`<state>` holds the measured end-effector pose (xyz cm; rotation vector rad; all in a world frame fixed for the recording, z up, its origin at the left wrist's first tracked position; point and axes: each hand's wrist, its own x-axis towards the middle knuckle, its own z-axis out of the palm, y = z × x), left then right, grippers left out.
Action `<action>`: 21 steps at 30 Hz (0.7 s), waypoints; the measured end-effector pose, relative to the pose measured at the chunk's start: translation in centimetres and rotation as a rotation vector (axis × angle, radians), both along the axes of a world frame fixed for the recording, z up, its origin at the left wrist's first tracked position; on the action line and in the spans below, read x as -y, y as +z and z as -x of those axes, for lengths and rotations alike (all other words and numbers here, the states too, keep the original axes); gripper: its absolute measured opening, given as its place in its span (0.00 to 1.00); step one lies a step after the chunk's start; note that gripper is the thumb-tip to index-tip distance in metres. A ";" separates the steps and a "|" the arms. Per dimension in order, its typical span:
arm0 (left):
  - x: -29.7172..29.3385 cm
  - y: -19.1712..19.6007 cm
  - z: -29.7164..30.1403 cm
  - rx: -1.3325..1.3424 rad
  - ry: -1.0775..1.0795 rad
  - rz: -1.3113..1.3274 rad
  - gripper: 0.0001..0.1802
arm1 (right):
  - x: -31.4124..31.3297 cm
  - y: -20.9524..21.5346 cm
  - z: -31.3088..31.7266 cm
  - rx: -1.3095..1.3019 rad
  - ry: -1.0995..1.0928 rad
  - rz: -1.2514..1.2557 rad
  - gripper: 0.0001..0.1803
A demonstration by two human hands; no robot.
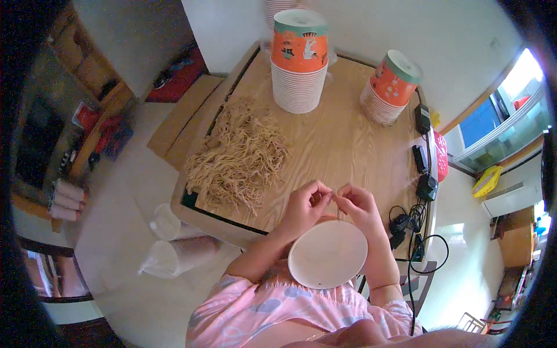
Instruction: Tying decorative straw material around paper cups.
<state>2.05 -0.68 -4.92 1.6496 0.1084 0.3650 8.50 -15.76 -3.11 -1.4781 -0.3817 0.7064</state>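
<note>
My left hand (308, 203) and my right hand (357, 204) meet in front of me over the near edge of the table. On each, thumb and forefinger are pinched together, and the fingertips almost touch. Whatever they pinch is too small to make out. Just below them a paper tub (328, 255) rests between my forearms against my body, its round white end facing up and a bit of orange side showing. Left of my hands lies a tangled heap of tan twine (241, 156) on the wooden table (331, 145).
A tall stack of orange and green paper tubs (300, 61) stands at the back, a smaller stack (393, 87) at the back right. Black power adapters (427, 187) and cables (409, 223) line the right edge. Clear-wrapped white stacks (180, 255) lie on the floor at left.
</note>
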 end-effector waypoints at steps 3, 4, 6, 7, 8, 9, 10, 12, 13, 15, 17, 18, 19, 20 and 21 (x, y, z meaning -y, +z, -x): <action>0.5 2.2 1.1 0.163 0.037 -0.063 0.03 | 0.2 2.1 1.8 0.265 -0.068 -0.057 0.02; 0.6 3.0 1.4 0.251 0.058 -0.147 0.04 | 0.3 2.4 2.2 0.411 -0.097 -0.081 0.02; 0.6 4.1 1.7 0.333 0.074 -0.230 0.05 | 0.6 3.0 1.8 0.623 -0.102 -0.061 0.04; 0.6 4.4 1.7 0.439 0.080 -0.276 0.06 | 0.8 3.5 1.7 0.820 -0.057 -0.108 0.05; 0.6 4.5 1.9 0.545 0.087 -0.322 0.06 | 1.0 3.9 1.8 1.017 -0.009 -0.155 0.06; 0.5 4.6 2.0 0.543 0.080 -0.319 0.06 | 1.2 4.1 1.9 1.200 -0.006 -0.133 0.07; 0.4 4.6 2.3 0.553 0.015 -0.372 0.07 | 1.4 4.4 2.3 1.242 0.014 -0.133 0.07; 0.1 4.3 2.9 0.562 -0.052 -0.424 0.07 | 1.3 5.4 3.6 1.250 0.020 -0.086 0.07; -0.1 3.8 3.2 0.505 -0.106 -0.425 0.07 | 1.6 5.1 3.9 1.248 0.018 -0.085 0.07; -0.6 2.6 3.8 0.445 -0.163 -0.425 0.07 | 2.4 4.1 4.8 0.887 0.102 0.081 0.07; -1.1 1.6 4.3 0.191 -0.374 -0.164 0.06 | 2.7 3.8 5.9 0.576 0.073 0.066 0.06; -1.3 1.5 4.4 0.124 -0.416 -0.071 0.04 | 2.7 3.4 6.1 0.461 0.082 0.080 0.07; -1.3 1.5 4.5 0.120 -0.417 -0.070 0.04 | 2.8 3.1 6.3 0.346 0.092 0.094 0.08; -1.3 1.5 4.5 0.101 -0.452 0.023 0.04 | 2.7 2.9 6.3 0.343 0.091 0.095 0.08; -1.3 1.5 4.4 0.084 -0.484 0.116 0.04 | 2.5 2.8 6.0 0.471 0.064 0.087 0.07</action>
